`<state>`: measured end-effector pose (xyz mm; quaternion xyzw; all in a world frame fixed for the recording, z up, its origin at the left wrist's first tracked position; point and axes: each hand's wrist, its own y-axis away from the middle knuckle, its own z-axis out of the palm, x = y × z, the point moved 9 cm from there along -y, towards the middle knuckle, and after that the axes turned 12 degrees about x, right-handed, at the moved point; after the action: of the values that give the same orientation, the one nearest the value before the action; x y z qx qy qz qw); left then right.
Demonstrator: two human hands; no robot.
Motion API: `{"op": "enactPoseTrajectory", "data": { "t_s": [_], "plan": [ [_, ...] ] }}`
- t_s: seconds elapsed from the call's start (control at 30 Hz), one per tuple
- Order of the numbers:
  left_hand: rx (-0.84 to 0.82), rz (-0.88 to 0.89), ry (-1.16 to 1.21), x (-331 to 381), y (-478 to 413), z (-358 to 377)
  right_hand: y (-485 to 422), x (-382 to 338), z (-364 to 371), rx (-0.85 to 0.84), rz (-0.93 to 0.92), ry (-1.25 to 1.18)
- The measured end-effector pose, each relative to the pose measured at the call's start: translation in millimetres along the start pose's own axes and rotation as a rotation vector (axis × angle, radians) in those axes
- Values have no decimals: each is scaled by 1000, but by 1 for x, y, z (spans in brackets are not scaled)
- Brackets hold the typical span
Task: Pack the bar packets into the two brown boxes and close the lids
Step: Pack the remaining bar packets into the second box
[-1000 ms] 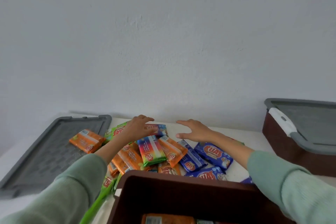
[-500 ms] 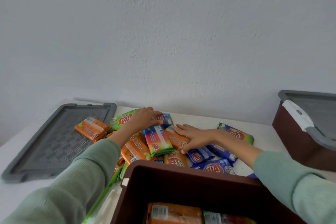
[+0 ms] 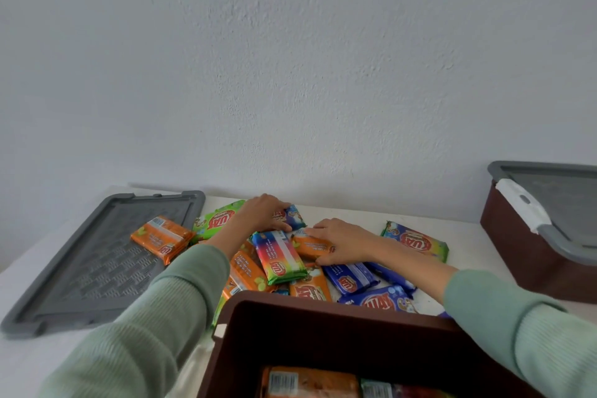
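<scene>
Right, nearest the person sat the open brown box [image 3: 323,326], with a couple of packed packets [image 3: 310,381] flat on its floor and room left. Just past its far rim lay the loose pile [image 3: 350,278] on the surface [image 3: 462,236]: orange, blue, green and rainbow wrappers, glossy, flat, overlapping at all angles.

Both hands were on the pile's far part. The right hand [image 3: 342,241] lay over an orange packet [image 3: 310,245], fingers on top and thumb tucked at its near edge, seemingly pinching it. That packet's long axis ran left to right, roughly parallel to the box rim. The left hand [image 3: 261,213], farther back, curled over a blue-ended packet [image 3: 292,215]; whether it was lifted, can't tell.

So the right hand was nearer the box, and the move called for was a short pull back and down over the rim.

Left of the pile lay a grey lid [image 3: 80,268] carrying a stray orange packet [image 3: 161,237]. Far right, well apart, stood the second brown box [image 3: 533,255], its lid on.
</scene>
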<state>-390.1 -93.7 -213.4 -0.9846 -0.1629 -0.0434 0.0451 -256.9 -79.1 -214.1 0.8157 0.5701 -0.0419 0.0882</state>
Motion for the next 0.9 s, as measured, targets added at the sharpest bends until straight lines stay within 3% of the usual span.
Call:
{"op": "enactPoseTrajectory", "data": {
  "t_s": [0.17,0.3,0.53,0.7,0.9],
  "plan": [
    [45,36,-81,8,-9,-11,-3,-2,-14,43,76,99],
    [202,50,-149,13,-6,-28,6,5,-32,108,161,112],
    [492,202,81,57,26,-136,62,7,-110,389,275,-57],
    [530,341,166,103,94,-183,138,-15,-140,441,264,-80],
    [358,482,302,144,183,-166,222,-59,-110,278,179,-82]
  ]
}}
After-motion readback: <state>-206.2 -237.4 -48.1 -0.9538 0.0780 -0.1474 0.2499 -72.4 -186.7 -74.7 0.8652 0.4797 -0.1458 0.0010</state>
